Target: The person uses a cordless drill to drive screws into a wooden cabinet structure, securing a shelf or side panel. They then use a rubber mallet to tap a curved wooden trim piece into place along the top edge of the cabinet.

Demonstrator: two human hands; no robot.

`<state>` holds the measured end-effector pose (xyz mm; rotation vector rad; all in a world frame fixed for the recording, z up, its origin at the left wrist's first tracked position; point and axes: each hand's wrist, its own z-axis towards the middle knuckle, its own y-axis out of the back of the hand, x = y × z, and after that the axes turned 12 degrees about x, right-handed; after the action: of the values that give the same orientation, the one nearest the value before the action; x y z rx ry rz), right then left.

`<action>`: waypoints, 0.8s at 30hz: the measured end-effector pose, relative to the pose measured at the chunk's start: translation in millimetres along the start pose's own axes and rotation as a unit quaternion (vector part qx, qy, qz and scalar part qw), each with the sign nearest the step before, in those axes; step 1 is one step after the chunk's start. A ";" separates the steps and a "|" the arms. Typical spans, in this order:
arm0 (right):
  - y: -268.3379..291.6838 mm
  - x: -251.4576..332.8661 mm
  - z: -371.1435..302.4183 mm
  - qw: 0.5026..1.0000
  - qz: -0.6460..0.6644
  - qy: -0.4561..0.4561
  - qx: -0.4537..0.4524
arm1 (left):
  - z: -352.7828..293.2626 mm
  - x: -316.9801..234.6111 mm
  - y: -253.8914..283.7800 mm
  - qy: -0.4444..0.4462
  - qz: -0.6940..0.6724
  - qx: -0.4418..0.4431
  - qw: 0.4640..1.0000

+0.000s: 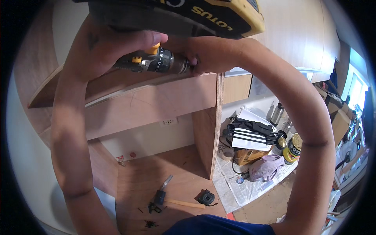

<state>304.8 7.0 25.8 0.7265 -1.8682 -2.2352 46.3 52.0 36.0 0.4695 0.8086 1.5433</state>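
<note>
Held up high, a black and yellow cordless drill point(156, 60) lies on its side with its chuck point(178, 64) pointing right. Its big battery end point(176, 19) fills the top of the view. My left hand point(105, 51) is closed around the drill, thumb along its body; the battery end hides part of the grip. At the nose of the chuck, my right hand point(207, 56) is closed with fingertips pinched. Whatever sits between them is hidden. Just below the hands runs a plywood rail point(152, 105) of a cabinet frame, joined to an upright panel point(205, 137).
On the plywood base lie a wooden-handled hammer point(184, 203), a clear-handled tool point(167, 182), a tape measure point(206, 197) and dark screws point(150, 224). To the right, a paper-covered surface point(231, 196) bears a cardboard box point(250, 156), a yellow can point(292, 149) and a pale cloth point(266, 168).
</note>
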 end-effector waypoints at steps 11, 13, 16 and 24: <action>5.8 17.9 -1.3 0.999 0.012 -0.045 0.008 | -3.1 -39.5 7.7 0.000 0.068 0.093 0.993; 10.1 21.0 -6.3 0.994 0.022 -0.086 0.060 | -1.1 -26.4 -10.9 0.003 0.108 0.052 0.993; 13.1 3.8 -11.0 0.996 -0.006 -0.011 0.084 | 2.4 -23.9 -19.5 -0.003 0.097 0.061 0.993; 15.0 -1.4 -5.9 0.996 -0.039 0.014 0.076 | 4.3 -21.0 -19.2 -0.003 0.092 0.062 0.994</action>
<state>305.8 -0.9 39.8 0.8645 -2.0467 -2.1329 65.7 32.1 28.4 0.6557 0.8793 1.6663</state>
